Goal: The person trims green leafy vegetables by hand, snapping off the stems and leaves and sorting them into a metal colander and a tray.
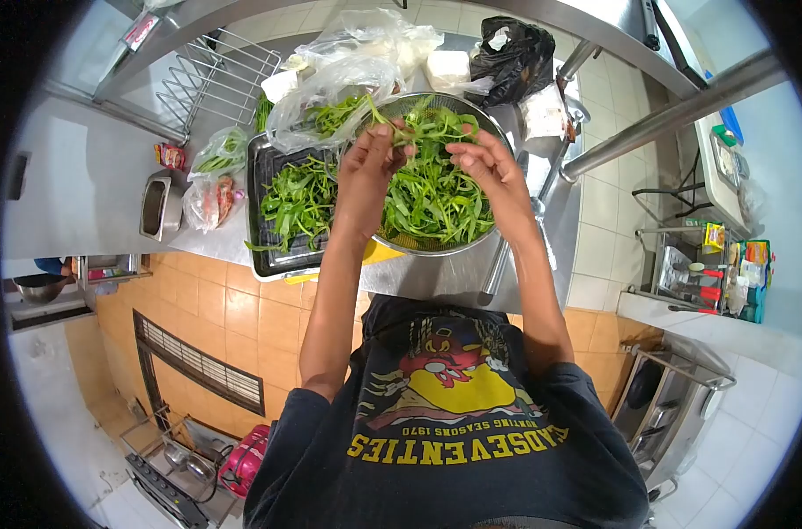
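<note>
Over a round mesh strainer (436,250) heaped with leafy greens (440,198), both my hands are raised close together. My left hand (370,163) is closed, its fingertips pinching a green stem. My right hand (491,163) has its thumb and fingers curled at the leaves of the same sprig (432,123). Left of the strainer, a black tray (282,260) bears more leafy greens (297,203). Behind my left hand, a clear plastic bag (308,110) lies partly over some greens.
A wire rack (216,79) stands at the back left. Near it are a steel container (161,204) and a bag with reddish food (214,203). A black plastic bag (513,57) sits at the back right. A metal post (586,159) rises right of the steel table.
</note>
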Demonstrator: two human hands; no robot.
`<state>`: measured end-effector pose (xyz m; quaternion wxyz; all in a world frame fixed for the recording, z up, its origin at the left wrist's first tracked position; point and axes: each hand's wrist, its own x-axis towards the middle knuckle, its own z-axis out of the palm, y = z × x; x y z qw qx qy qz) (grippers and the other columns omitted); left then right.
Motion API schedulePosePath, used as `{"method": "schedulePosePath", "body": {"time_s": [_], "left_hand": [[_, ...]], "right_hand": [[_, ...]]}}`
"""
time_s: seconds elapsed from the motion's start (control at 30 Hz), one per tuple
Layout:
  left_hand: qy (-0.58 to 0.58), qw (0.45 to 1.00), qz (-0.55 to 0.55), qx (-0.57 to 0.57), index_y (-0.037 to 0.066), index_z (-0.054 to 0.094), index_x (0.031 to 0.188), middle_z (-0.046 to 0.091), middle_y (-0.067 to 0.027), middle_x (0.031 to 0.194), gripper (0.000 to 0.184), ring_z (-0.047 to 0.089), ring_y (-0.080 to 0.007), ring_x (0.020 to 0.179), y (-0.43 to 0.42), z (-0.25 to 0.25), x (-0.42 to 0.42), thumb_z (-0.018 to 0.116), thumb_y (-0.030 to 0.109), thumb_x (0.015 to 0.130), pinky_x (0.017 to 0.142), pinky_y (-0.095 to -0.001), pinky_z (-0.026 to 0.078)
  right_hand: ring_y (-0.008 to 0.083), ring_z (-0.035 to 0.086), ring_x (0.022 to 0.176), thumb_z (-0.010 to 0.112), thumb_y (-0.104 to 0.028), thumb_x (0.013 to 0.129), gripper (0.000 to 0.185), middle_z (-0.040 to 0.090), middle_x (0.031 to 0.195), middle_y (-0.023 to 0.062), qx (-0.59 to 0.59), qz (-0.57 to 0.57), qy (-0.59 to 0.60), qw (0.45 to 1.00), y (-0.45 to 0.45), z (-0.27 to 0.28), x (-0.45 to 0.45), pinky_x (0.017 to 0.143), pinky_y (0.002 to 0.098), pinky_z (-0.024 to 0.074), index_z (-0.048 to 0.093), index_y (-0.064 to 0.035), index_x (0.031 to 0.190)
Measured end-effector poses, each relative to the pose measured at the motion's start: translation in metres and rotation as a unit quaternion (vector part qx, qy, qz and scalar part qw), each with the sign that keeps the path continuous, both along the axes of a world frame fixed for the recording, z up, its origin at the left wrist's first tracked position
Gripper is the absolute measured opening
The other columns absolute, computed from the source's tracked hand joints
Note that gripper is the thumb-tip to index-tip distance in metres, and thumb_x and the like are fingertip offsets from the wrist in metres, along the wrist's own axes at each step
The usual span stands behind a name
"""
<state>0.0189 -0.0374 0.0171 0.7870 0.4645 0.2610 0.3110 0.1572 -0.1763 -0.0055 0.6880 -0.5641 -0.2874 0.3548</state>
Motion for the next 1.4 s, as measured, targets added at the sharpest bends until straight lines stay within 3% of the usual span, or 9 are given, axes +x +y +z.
{"method": "schedulePosePath", "body": {"time_s": [0.07, 0.2, 0.4, 0.57, 0.7, 0.97, 1.07, 1.17, 1.4], "left_hand": [[0.032, 0.998, -0.008, 0.056, 0.006, 0.064, 0.112, 0.067, -0.0024, 0.105, 0.029, 0.062, -0.0117, 0.092, 0.0, -0.007, -0.003, 0.056, 0.032, 0.101, 0.087, -0.0259, 0.046], [0.084, 0.984, -0.014, 0.155, 0.003, 0.065, 0.108, 0.068, -0.0032, 0.103, 0.025, 0.062, -0.0113, 0.092, -0.007, -0.004, -0.011, 0.059, 0.027, 0.1, 0.087, -0.0257, 0.046], [0.07, 0.981, -0.01, 0.181, 0.0, 0.065, 0.103, 0.069, -0.0033, 0.095, 0.02, 0.062, -0.0092, 0.085, -0.01, -0.015, -0.006, 0.065, 0.019, 0.096, 0.079, -0.0236, 0.049], [0.071, 0.978, -0.002, 0.196, 0.0, 0.065, 0.1, 0.068, -0.0017, 0.089, 0.019, 0.061, -0.0073, 0.082, -0.016, -0.014, 0.0, 0.068, 0.018, 0.095, 0.076, -0.0224, 0.049], [0.045, 0.984, -0.011, 0.171, -0.001, 0.066, 0.1, 0.068, -0.001, 0.088, 0.019, 0.061, -0.0066, 0.081, -0.018, -0.019, 0.003, 0.068, 0.017, 0.094, 0.075, -0.0224, 0.049], [0.055, 0.984, -0.048, 0.16, -0.001, 0.065, 0.111, 0.071, -0.0068, 0.101, 0.024, 0.063, -0.009, 0.088, -0.022, -0.017, 0.0, 0.068, 0.015, 0.094, 0.081, -0.0242, 0.05], [0.044, 0.986, -0.014, 0.157, 0.001, 0.062, 0.117, 0.071, -0.0081, 0.103, 0.03, 0.063, -0.0127, 0.091, -0.02, -0.012, -0.003, 0.066, 0.023, 0.096, 0.085, -0.0283, 0.049], [0.046, 0.993, -0.013, 0.11, 0.003, 0.061, 0.119, 0.07, -0.0089, 0.104, 0.034, 0.063, -0.0134, 0.09, -0.016, -0.006, -0.007, 0.067, 0.027, 0.095, 0.085, -0.0279, 0.048], [0.0, 1.0, -0.007, -0.031, 0.01, 0.053, 0.112, 0.07, -0.0063, 0.097, 0.024, 0.065, -0.0141, 0.089, -0.014, -0.019, -0.008, 0.067, 0.02, 0.095, 0.083, -0.0287, 0.048]], "right_hand": [[0.0153, 0.059, 0.102, 0.06, -0.018, 0.098, 0.041, 0.065, 0.117, 0.0081, -0.002, -0.029, 0.045, 0.999, 0.001, -0.007, 0.002, 0.096, 0.0304, 0.046, 0.05, -0.0046, 0.136], [0.0094, 0.056, 0.089, 0.063, -0.018, 0.097, 0.028, 0.062, 0.097, 0.0019, -0.033, -0.176, -0.094, 0.979, 0.001, -0.015, 0.005, 0.081, 0.0243, 0.0444, 0.059, -0.0052, 0.122], [0.0132, 0.057, 0.088, 0.063, -0.016, 0.096, 0.016, 0.062, 0.094, 0.0036, -0.011, -0.111, -0.224, 0.968, -0.002, 0.01, -0.002, 0.081, 0.0261, 0.0455, 0.069, -0.005, 0.106], [0.0177, 0.058, 0.09, 0.072, -0.017, 0.088, 0.018, 0.063, 0.094, 0.0055, -0.002, -0.071, -0.254, 0.965, 0.0, 0.018, -0.011, 0.083, 0.0302, 0.046, 0.067, -0.0041, 0.1], [0.0233, 0.059, 0.093, 0.077, -0.015, 0.081, 0.021, 0.065, 0.094, 0.0082, -0.024, -0.06, -0.361, 0.93, 0.0, 0.014, -0.011, 0.085, 0.0345, 0.0456, 0.066, -0.0036, 0.095], [0.0259, 0.059, 0.095, 0.074, -0.009, 0.082, 0.016, 0.068, 0.095, 0.0092, -0.05, -0.08, -0.292, 0.952, -0.001, 0.003, -0.01, 0.086, 0.0363, 0.0455, 0.069, -0.0037, 0.097], [0.0255, 0.06, 0.094, 0.073, -0.009, 0.083, 0.014, 0.069, 0.095, 0.0086, -0.05, -0.09, -0.303, 0.947, -0.001, 0.004, -0.004, 0.086, 0.0361, 0.0453, 0.07, -0.0043, 0.096], [0.0251, 0.061, 0.093, 0.073, -0.009, 0.083, 0.013, 0.07, 0.094, 0.0079, -0.052, -0.098, -0.348, 0.931, -0.003, 0.009, -0.001, 0.087, 0.0361, 0.0449, 0.071, -0.0051, 0.095], [0.0261, 0.06, 0.094, 0.072, -0.01, 0.083, 0.012, 0.07, 0.095, 0.0076, -0.034, -0.073, -0.414, 0.907, -0.006, 0.019, 0.0, 0.09, 0.038, 0.0418, 0.072, -0.007, 0.095]]}}
